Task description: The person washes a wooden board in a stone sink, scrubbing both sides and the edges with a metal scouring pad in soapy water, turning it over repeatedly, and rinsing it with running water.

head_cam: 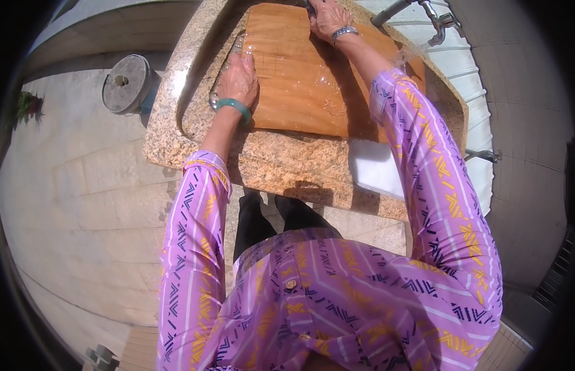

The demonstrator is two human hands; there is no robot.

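Note:
A large wet wooden board (292, 88) lies across a speckled granite sink (287, 157). My left hand (239, 81) grips the board's left edge, its fingers partly out of sight. At the board's far side is my right hand (329, 21), curled around a small dark object that is cut off by the picture's top; I cannot tell what it is. Water runs from a metal tap (439, 32) onto the board's right part, and drops glisten on the wood. A white cloth or sheet (375, 167) lies on the sink's near rim, partly behind my right sleeve.
A lidded bucket (127, 86) stands on the paved floor left of the sink. Farther left is a potted plant (28, 105). White ribbed panelling (468, 88) borders the sink at the right, with a second metal fitting (484, 155) beside its near right corner.

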